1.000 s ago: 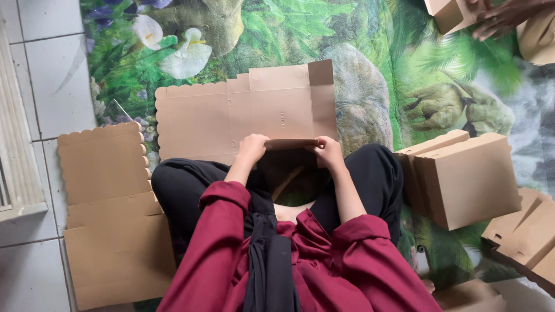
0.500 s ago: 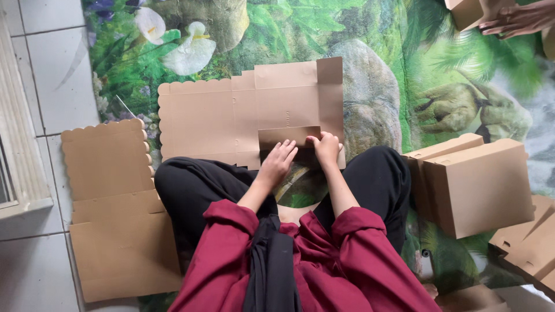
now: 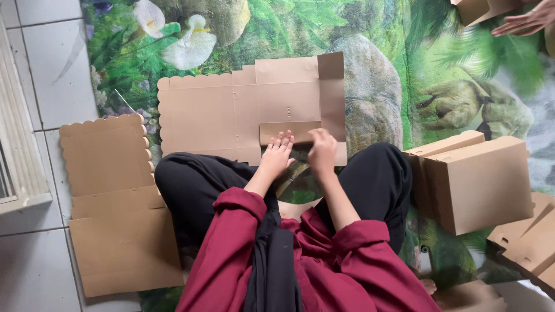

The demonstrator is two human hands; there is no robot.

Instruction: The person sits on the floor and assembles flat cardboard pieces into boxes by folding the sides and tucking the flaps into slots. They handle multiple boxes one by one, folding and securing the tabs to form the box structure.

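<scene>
A flat brown cardboard box blank (image 3: pixel 231 110) with a scalloped left edge lies on a green printed mat (image 3: pixel 404 86) in front of my crossed legs. Its near flap (image 3: pixel 289 130) is folded back onto the blank. My left hand (image 3: pixel 278 151) presses flat on the near edge of that flap, fingers spread. My right hand (image 3: pixel 322 149) rests beside it on the flap's right end, fingers curled down onto the cardboard. Neither hand lifts the blank off the mat.
A second flat blank (image 3: pixel 110 208) lies on the tiled floor at my left. A folded brown box (image 3: pixel 480 182) stands by my right knee, with more cardboard pieces (image 3: pixel 532 242) behind it. Another person's hand (image 3: pixel 523 23) reaches over a box at the top right.
The near flap has been folded forward onto the blank. Both hands moved from the flap's outer corners toward its middle and now press it down.
</scene>
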